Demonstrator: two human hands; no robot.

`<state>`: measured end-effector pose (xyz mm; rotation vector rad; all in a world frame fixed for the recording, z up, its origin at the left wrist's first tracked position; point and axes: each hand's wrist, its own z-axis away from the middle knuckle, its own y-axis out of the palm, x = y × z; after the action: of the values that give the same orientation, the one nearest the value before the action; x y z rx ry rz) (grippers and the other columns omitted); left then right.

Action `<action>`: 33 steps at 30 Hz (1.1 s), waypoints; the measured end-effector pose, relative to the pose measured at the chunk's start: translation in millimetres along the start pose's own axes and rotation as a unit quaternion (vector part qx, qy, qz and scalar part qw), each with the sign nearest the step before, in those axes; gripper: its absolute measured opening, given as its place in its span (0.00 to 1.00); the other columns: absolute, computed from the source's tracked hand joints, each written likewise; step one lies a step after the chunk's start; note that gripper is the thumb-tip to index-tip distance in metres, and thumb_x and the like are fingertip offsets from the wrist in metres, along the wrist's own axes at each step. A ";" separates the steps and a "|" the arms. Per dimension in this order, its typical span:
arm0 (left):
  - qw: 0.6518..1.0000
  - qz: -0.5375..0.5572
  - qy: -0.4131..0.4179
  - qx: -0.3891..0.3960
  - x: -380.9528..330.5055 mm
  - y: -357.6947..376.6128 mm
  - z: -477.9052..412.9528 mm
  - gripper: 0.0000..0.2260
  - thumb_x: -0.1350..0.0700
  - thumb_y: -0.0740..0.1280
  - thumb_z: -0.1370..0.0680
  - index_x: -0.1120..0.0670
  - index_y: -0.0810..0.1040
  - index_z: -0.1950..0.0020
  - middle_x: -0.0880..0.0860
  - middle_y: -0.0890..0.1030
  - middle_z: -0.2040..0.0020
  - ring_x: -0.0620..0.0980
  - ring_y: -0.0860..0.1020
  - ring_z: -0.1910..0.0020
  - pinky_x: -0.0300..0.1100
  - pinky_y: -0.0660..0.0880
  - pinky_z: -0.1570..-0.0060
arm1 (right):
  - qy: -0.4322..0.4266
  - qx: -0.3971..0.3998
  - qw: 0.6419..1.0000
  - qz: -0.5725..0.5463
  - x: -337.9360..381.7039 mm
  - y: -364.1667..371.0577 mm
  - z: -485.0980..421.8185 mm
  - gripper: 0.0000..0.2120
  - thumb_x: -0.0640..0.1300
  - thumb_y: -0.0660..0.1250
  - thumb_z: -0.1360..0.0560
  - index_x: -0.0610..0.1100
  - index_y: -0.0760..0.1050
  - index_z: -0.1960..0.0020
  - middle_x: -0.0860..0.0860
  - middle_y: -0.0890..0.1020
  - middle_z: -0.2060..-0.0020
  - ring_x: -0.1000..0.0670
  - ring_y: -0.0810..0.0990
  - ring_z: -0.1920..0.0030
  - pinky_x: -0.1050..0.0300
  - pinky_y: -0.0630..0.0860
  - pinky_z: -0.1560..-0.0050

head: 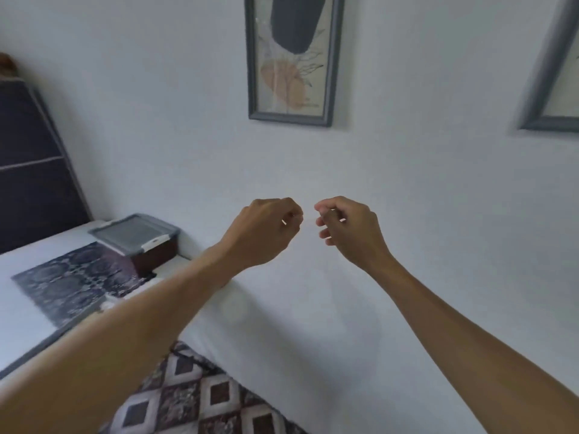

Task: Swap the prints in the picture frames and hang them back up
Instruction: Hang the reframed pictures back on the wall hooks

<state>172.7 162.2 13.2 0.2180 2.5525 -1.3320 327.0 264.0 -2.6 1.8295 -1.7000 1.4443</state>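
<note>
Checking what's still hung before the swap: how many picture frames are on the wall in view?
2. One grey frame hangs top centre, its top cropped; a second frame hangs at the right edge, mostly cut off. More may be out of view.

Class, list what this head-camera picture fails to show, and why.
Head view.
Grey-framed wall print: top cut by upper edge.
Second grey picture frame: mostly beyond right edge, motion-blurred.
Left hand, right hand: curled fingers hide whether they pinch anything.
Grey-lidded dark box: lid hides contents.
</note>
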 end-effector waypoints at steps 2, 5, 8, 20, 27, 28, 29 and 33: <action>0.998 -0.009 -0.058 0.014 35.8 -13.2 33.7 0.08 0.52 0.63 0.19 0.50 0.81 0.46 0.44 0.83 0.53 0.47 0.80 0.54 0.46 0.76 0.50 | 0.001 0.044 0.999 -0.018 8.5 49.4 10.9 0.09 0.43 0.62 0.20 0.45 0.81 0.48 0.51 0.84 0.62 0.52 0.84 0.65 0.48 0.83 0.59; 0.993 -0.008 -0.118 0.011 90.0 -34.5 88.4 0.08 0.53 0.63 0.20 0.50 0.82 0.47 0.46 0.84 0.54 0.47 0.79 0.57 0.43 0.76 0.52 | 0.008 0.103 0.994 -0.037 23.0 124.5 29.8 0.08 0.43 0.63 0.20 0.45 0.81 0.48 0.51 0.84 0.62 0.52 0.84 0.66 0.48 0.83 0.58; 0.985 -0.028 -0.170 0.019 143.1 -57.7 145.9 0.07 0.52 0.64 0.20 0.50 0.81 0.48 0.45 0.82 0.56 0.50 0.80 0.57 0.45 0.77 0.54 | 0.023 0.150 0.987 -0.053 39.9 201.0 53.2 0.08 0.45 0.64 0.20 0.46 0.81 0.48 0.52 0.84 0.62 0.52 0.84 0.65 0.47 0.83 0.55; 0.953 -0.044 -0.294 0.056 311.3 -116.2 309.8 0.08 0.55 0.63 0.19 0.53 0.82 0.50 0.46 0.83 0.57 0.42 0.77 0.63 0.31 0.68 0.65 | 0.110 0.277 0.951 -0.079 81.5 437.8 136.2 0.08 0.45 0.64 0.20 0.46 0.81 0.45 0.50 0.83 0.60 0.50 0.84 0.63 0.42 0.83 0.57; 0.938 -0.025 -0.335 0.091 381.9 -108.1 344.3 0.09 0.55 0.63 0.20 0.53 0.81 0.46 0.49 0.82 0.50 0.49 0.79 0.53 0.47 0.77 0.52 | 0.167 0.305 0.936 -0.054 72.0 515.5 142.0 0.06 0.43 0.64 0.20 0.47 0.79 0.46 0.52 0.83 0.59 0.50 0.84 0.59 0.48 0.84 0.56; 0.935 -0.023 -0.341 0.099 392.5 -105.5 345.6 0.09 0.54 0.63 0.20 0.53 0.81 0.46 0.50 0.82 0.49 0.49 0.79 0.53 0.48 0.78 0.52 | 0.176 0.304 0.935 -0.052 67.8 526.2 141.0 0.04 0.43 0.64 0.20 0.49 0.78 0.48 0.52 0.83 0.58 0.50 0.84 0.59 0.47 0.84 0.55; 0.933 -0.022 -0.344 0.106 402.8 -102.7 346.0 0.09 0.53 0.63 0.20 0.52 0.81 0.45 0.50 0.82 0.49 0.49 0.79 0.53 0.48 0.78 0.51 | 0.189 0.304 0.932 -0.049 63.7 536.3 139.5 0.04 0.44 0.64 0.20 0.51 0.77 0.49 0.52 0.82 0.58 0.49 0.84 0.59 0.47 0.84 0.55; 0.927 -0.010 -0.354 0.123 441.9 -86.8 343.8 0.10 0.53 0.63 0.19 0.53 0.81 0.42 0.51 0.82 0.46 0.49 0.79 0.50 0.44 0.76 0.49 | 0.247 0.295 0.922 -0.042 45.6 574.5 127.0 0.06 0.44 0.64 0.21 0.55 0.75 0.53 0.52 0.82 0.57 0.49 0.84 0.57 0.47 0.84 0.53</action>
<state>-218.7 -162.9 -236.1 -0.2153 1.7909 -1.4081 -116.1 -21.1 -268.4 1.5389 -0.9894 2.3099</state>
